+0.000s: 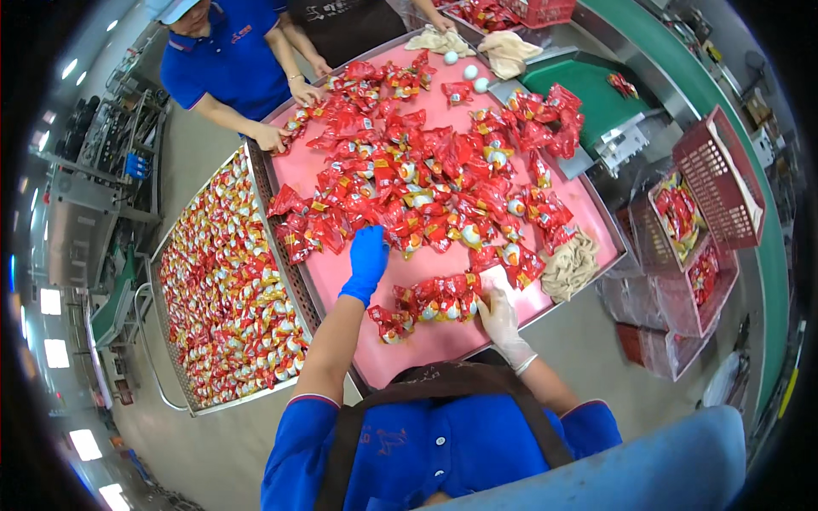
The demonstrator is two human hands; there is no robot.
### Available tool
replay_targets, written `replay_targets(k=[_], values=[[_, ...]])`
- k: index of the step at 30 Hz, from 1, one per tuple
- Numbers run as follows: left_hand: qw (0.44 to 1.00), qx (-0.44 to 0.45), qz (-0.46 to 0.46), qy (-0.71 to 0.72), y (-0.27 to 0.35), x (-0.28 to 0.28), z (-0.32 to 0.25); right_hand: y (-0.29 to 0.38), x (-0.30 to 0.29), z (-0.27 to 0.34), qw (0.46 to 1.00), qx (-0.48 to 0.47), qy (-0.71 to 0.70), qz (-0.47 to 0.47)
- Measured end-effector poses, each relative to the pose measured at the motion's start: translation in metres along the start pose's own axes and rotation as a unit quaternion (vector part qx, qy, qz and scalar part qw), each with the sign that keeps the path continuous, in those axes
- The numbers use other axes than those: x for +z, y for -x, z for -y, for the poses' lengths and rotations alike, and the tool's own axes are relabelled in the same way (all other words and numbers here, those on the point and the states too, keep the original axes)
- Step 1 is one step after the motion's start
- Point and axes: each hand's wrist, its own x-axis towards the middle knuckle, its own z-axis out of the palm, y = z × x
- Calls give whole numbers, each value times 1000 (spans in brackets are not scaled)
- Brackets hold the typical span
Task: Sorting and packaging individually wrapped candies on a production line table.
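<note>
A large pile of red and gold plastic packets, many with pale egg pictures or clear parts, lies on the pink tabletop. At the pile's near edge is my left hand in a blue glove, its fingers bent down beside a packet; whether it grips one is hidden. My right hand, in a whitish glove, rests by the right end of a short row of packets, touching a white cloth or paper. One small group of packets lies at the row's left end.
A perforated metal tray full of packets adjoins the table on the left. Two co-workers stand across the far side, their hands at the table. Crumpled cloths, white egg-like objects, a green conveyor and stacked red crates lie around.
</note>
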Motion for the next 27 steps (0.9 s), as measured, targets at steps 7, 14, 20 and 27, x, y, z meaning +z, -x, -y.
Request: replay_targets(k=[7,14,20,27], values=[[974,-132,-116,142,59,-44,19,2,-32,45,949,-280,101,108],[770,-344,-174,509,149,-106,-37,-25,12,40,921,-312,180,146],[717,-477,-135,491,235,-73,-38,-29,13,35,897,-372,199,131],[655,-479,-197,550,247,-41,-48,-33,10,26,892,-400,171,123]])
